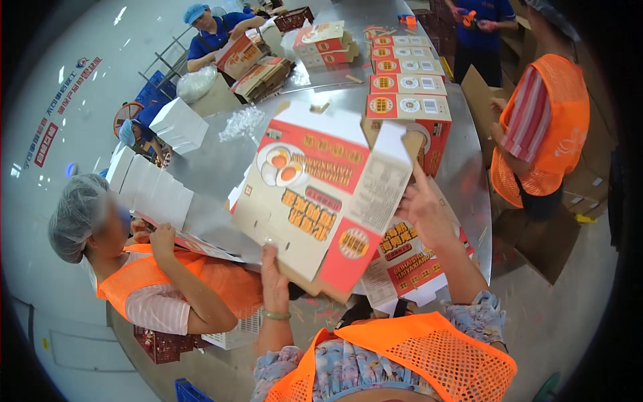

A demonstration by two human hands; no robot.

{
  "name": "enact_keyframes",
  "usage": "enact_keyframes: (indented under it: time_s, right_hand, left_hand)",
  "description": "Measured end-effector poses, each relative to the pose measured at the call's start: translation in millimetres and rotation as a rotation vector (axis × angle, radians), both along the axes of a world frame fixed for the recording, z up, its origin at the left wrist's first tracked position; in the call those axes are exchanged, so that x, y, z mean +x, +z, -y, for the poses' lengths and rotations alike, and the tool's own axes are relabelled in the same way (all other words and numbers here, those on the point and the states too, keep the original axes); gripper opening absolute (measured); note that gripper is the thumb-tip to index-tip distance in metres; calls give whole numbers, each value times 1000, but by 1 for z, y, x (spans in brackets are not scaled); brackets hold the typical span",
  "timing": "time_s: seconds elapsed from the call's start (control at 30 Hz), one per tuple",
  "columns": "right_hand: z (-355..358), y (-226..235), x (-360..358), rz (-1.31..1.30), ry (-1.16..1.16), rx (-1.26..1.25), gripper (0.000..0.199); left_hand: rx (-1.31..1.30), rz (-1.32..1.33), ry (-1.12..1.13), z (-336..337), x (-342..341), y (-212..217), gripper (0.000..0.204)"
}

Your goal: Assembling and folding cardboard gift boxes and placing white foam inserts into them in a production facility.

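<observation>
A folding carton (pixel 295 201), cream and red with a picture of cut eggs, is tilted up in front of me with its end flaps sticking out. My left hand (pixel 274 278) grips its lower edge, the thumb on the printed face. Beside the carton's right edge is my right hand (pixel 426 211), fingers apart, the fingertips close to or touching the edge. Another printed carton blank (pixel 422 261) lies flat under my right forearm, partly covered by the raised one.
Assembled cartons (pixel 408 105) stand in a row along the right side of the metal table (pixel 462 144). White boxes (pixel 157 191) are stacked at left, near a co-worker in an orange vest (pixel 194 275). Another orange-vested person (pixel 549 127) stands at right by open brown cartons. Flattened cartons (pixel 264 77) are piled farther back.
</observation>
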State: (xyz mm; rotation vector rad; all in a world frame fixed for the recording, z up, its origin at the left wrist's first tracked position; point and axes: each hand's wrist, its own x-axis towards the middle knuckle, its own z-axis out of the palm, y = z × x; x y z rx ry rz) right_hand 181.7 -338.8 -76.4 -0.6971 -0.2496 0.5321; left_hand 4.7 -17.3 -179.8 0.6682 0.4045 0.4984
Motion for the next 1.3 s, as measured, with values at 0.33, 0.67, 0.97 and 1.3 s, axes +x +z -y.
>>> enact_keyframes:
  time_s: [0.33, 0.67, 0.97, 1.3]
  right_hand:
    - [28, -40, -64, 713, -698, -776, 18]
    - [81, -78, -49, 552, -740, -656, 40]
    - [44, -43, -54, 868, -1514, -1115, 90]
    - [15, 53, -61, 1384, -1412, -1622, 58]
  left_hand:
    - [823, -57, 65, 38, 33, 38, 69]
    - [1570, 153, 235, 40, 126, 131, 54]
    - [1716, 282, 206, 38, 133, 136, 25]
    - [1355, 344, -288, 7, 121, 140, 17]
